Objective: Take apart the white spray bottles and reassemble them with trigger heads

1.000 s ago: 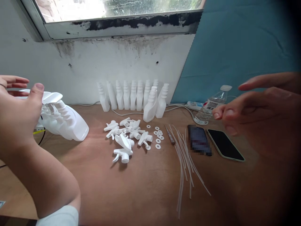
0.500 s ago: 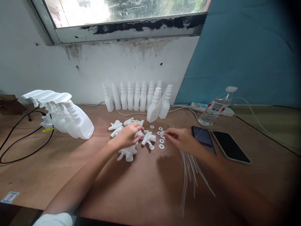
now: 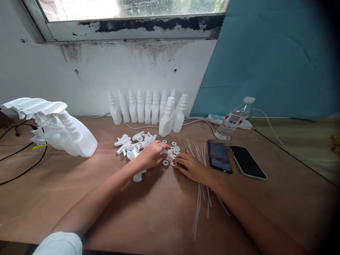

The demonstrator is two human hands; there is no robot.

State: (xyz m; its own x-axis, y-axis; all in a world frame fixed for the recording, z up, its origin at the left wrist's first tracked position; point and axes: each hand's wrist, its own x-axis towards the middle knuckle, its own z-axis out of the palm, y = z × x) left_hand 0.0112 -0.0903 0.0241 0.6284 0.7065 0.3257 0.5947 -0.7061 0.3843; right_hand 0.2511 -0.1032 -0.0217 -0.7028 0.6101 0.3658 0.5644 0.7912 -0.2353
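Observation:
My left hand (image 3: 154,154), a ring on one finger, is closed around a white trigger spray head (image 3: 169,153); part of it shows beyond the fingertips. Facing it, my right hand (image 3: 191,167) lies low over the table with its fingers apart. Its fingertips touch a flat white washer (image 3: 174,164) at the edge of a small group of washers (image 3: 174,144). One loose washer (image 3: 165,163) lies between the two hands. Several more spray heads (image 3: 123,140) are heaped left of and behind my left hand, and my wrist partly hides some of them.
White bottles (image 3: 148,106) without heads stand along the wall. Assembled spray bottles (image 3: 79,136) stand at left. Thin clear tubes (image 3: 197,212) lie beneath my right forearm. Two phones (image 3: 220,156) and a water bottle (image 3: 233,118) are at right, with cables (image 3: 143,126) behind.
The view has shifted slightly right. My right hand has come down and nearer, its fingertips now at the nearest washers. My left hand has moved toward the washers with the spray head.

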